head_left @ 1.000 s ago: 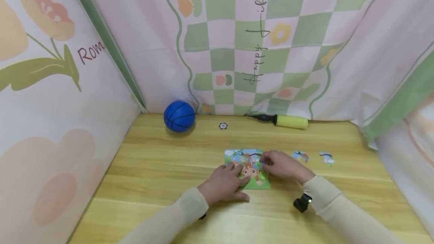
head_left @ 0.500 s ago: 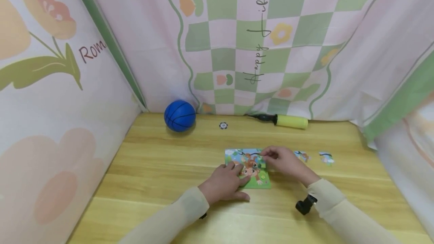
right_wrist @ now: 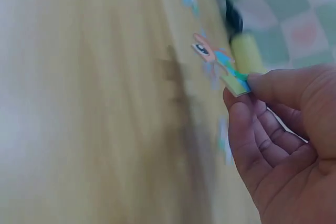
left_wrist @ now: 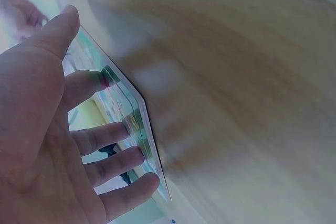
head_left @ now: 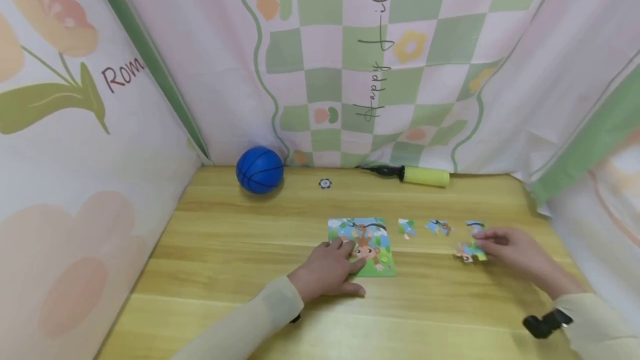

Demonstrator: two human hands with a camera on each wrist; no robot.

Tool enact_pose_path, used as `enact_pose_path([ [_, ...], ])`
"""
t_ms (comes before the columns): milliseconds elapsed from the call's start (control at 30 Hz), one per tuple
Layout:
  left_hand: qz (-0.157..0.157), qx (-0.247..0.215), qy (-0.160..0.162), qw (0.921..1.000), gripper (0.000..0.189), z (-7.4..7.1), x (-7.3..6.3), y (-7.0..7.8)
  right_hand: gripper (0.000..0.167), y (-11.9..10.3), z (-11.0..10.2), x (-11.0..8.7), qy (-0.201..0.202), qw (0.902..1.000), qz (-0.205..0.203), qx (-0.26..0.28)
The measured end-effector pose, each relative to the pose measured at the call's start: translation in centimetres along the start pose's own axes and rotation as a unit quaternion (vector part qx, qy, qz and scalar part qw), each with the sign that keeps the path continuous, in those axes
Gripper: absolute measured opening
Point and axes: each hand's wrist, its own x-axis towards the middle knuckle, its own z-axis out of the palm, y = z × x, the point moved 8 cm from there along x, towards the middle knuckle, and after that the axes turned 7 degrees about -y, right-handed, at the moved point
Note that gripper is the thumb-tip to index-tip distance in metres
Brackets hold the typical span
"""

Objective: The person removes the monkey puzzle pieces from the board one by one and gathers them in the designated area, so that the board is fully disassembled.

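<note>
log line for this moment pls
left hand rests on puzzle | right hand pinches piece above table | loose: three pieces | behind: ball, pump

A bare left hand (left_wrist: 58, 140), palm toward the camera, spreads its four fingers (left_wrist: 125, 195) onto a thin, flat rectangular board (left_wrist: 116, 103) printed in green and pale colours, with a light edge. The thumb (left_wrist: 64, 29) stretches apart from them near one end of the board; whether it touches is unclear. Past that end appears the blurred right hand (left_wrist: 22, 17). Beyond the board, between the fingers, shows a hazy yellow shape (left_wrist: 90, 115). Brown wood-grained tabletop (left_wrist: 236, 103) lies under and beside the board, streaked with soft shadows.
</note>
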Motion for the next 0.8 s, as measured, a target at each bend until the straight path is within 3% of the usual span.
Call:
enact_pose_path([
  [200,0.001,-0.003,0.006,1.0000,0.081,-0.4,-0.4,-0.1,0.044,3.3,-0.7,-1.8,-0.014,0.9985,0.046,0.026],
  [567,0.004,-0.012,0.002,0.9999,0.082,-0.5,-0.2,-0.1,0.048,4.2,-0.9,-1.9,-0.031,0.9970,0.069,0.013],
  [800,-0.003,-0.025,-0.012,0.9996,0.083,-0.1,-0.1,-0.4,0.052,4.5,-1.4,-1.3,-0.022,0.9964,0.067,-0.046],
])
